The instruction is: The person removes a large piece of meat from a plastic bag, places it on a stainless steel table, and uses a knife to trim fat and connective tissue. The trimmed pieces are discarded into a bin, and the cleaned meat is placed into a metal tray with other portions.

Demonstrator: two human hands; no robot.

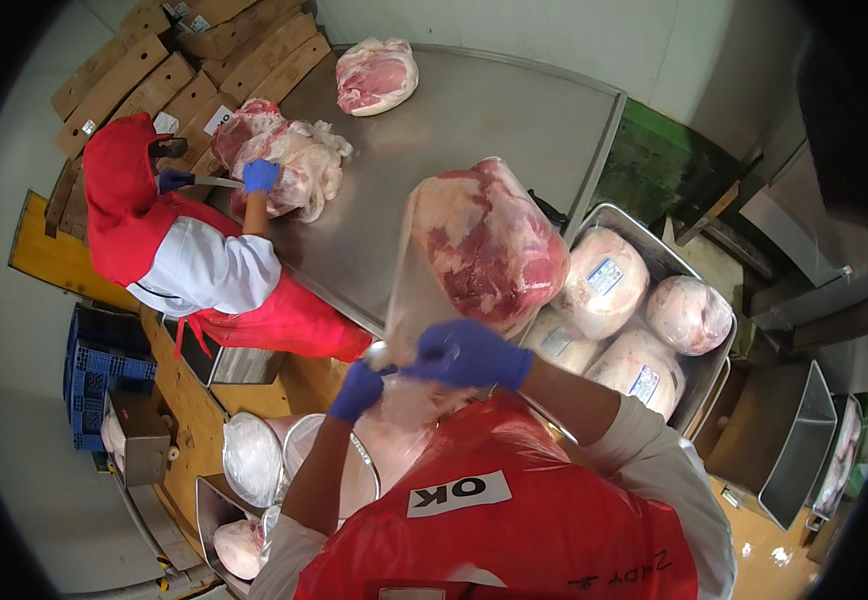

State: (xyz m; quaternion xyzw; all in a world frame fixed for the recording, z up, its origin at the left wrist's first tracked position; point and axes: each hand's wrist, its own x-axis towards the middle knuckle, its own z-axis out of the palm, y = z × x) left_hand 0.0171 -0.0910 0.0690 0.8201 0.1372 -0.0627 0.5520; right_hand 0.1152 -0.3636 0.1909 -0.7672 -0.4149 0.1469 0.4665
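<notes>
A large red-and-white piece of meat [484, 245] lies inside a clear plastic bag [409, 290] at the front right corner of the steel table. The bag's loose end stretches down toward me to my two gloved hands. My left hand [356, 392], in a blue glove, is closed at the gathered plastic. My right hand [469, 352], also blue-gloved, is closed on the plastic just to the right and slightly higher. A small pale, shiny round item [378, 354] shows by my left fingertips; I cannot tell what it is.
A co-worker [184, 260] holds a knife [216, 182] at meat [289, 170] on the table [474, 110]. Another piece [374, 75] lies beyond. Cardboard boxes [274, 55] line the back left. A steel bin [694, 265] of bagged meat stands right, others [764, 430] beside it. Blue crates [94, 390] stand left.
</notes>
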